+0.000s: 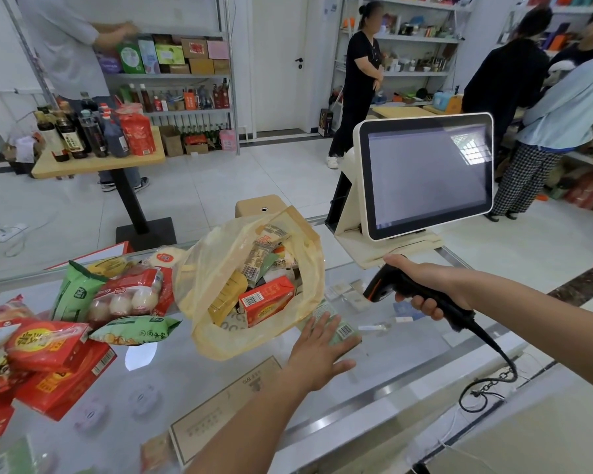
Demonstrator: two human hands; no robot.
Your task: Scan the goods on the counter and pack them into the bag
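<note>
A yellow plastic bag (220, 323) lies open on the glass counter (408, 354), holding an orange carton (267, 299) and several packets. My left hand (317, 354) rests with straight fingers on a pale green packet (343, 328) whose barcode faces up, just right of the bag. My right hand (425, 285) grips a black barcode scanner (391, 285), its head pointing down and left toward that packet. Several goods lie to the left: a green snack pack (136, 331), a pack of eggs (127, 295) and red boxes (59, 378).
A white checkout screen (428, 176) stands at the counter's far right. The scanner's coiled cable (493, 378) trails over the counter's near edge. Beyond the counter are a stool (261, 205), a small table with bottles (96, 159), shelves and several people.
</note>
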